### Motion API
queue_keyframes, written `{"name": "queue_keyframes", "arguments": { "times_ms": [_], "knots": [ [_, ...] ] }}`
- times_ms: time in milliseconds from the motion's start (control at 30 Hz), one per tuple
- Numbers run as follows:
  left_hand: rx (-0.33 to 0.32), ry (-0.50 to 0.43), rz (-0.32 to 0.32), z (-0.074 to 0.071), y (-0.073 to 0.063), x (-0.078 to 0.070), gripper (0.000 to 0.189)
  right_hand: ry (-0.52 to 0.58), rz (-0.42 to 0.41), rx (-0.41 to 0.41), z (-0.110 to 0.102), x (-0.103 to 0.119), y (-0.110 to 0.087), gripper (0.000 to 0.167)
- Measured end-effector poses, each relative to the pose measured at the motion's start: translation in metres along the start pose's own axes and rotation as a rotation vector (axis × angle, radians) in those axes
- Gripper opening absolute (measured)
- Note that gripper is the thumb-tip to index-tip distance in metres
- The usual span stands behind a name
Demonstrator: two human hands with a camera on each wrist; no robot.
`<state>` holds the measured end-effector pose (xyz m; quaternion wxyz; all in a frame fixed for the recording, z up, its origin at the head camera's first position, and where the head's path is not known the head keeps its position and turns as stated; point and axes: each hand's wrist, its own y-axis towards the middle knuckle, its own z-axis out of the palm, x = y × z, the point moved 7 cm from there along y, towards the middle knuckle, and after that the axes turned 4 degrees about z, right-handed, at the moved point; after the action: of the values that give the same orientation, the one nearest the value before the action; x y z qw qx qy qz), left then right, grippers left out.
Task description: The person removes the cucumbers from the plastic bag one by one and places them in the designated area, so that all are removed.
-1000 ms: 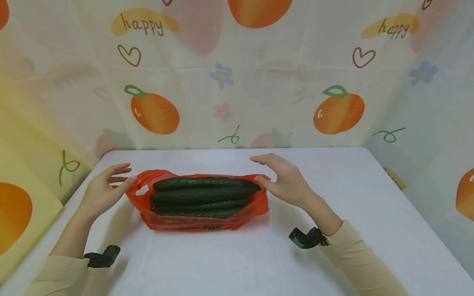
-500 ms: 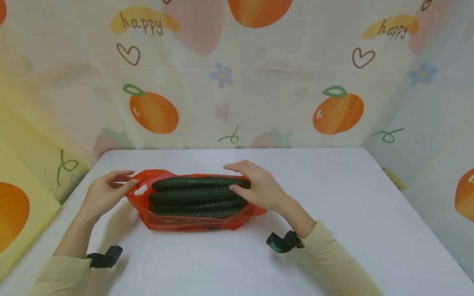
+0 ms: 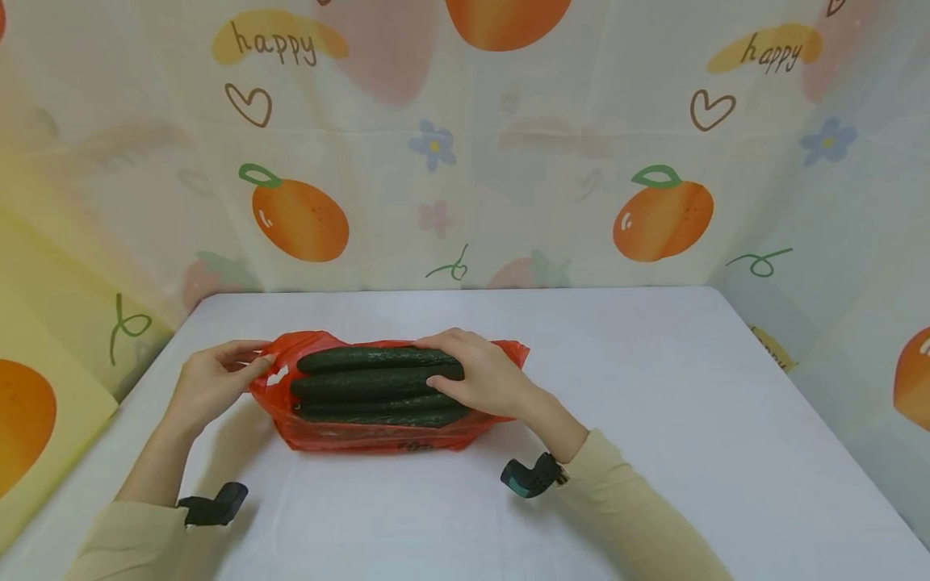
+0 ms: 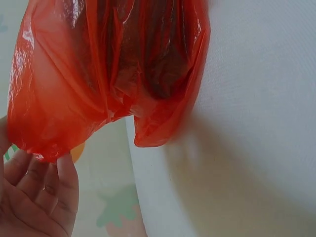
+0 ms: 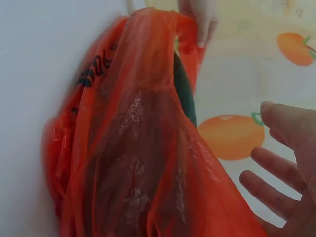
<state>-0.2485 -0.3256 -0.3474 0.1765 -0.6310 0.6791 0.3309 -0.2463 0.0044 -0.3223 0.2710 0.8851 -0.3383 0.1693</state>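
A red plastic bag (image 3: 349,438) lies on the white table with several long dark-green cucumbers (image 3: 370,381) side by side in its opening. My left hand (image 3: 211,387) pinches the bag's left end by the handle; in the left wrist view that hand (image 4: 39,197) has its fingertips at the gathered edge of the plastic. Over the right end of the cucumbers reaches my right hand (image 3: 487,378), hiding their tips, with thumb and fingers spread. In the right wrist view its fingers (image 5: 269,192) are loosely bent and apart beside the bag (image 5: 140,64).
White tabletop (image 3: 407,516) surrounds the bag. Behind it hangs a patterned curtain (image 3: 472,161) with oranges and lettering, which also runs along both sides. Each wrist wears a small black camera (image 3: 215,506).
My right hand has moved left and a little down, from the bag's right edge to over the cucumbers. My left hand has come slightly closer in on the bag's left end.
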Motion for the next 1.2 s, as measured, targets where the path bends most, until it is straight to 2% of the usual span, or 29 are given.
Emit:
{"name": "queue_keyframes", "arguments": {
  "times_ms": [367, 533, 700, 933, 1200],
  "knots": [
    [0.006, 0.027, -0.026, 0.001, 0.001, -0.004, 0.037, -0.035, 0.086, 0.113, 0.020, -0.008, 0.007, 0.045],
    [-0.013, 0.043, -0.029, 0.000, 0.001, -0.004, 0.034, -0.066, 0.123, 0.156, 0.028, -0.009, 0.012, 0.044],
    [-0.036, 0.061, -0.025, 0.000, 0.001, -0.003, 0.031, -0.114, 0.152, 0.171, 0.036, -0.009, 0.017, 0.042],
    [-0.020, 0.068, -0.041, 0.000, 0.002, -0.003, 0.031, -0.173, 0.190, 0.202, 0.047, -0.009, 0.024, 0.041],
    [-0.013, 0.062, -0.056, 0.000, 0.001, -0.003, 0.033, -0.298, 0.186, 0.213, 0.056, -0.006, 0.028, 0.045]
  ]
}}
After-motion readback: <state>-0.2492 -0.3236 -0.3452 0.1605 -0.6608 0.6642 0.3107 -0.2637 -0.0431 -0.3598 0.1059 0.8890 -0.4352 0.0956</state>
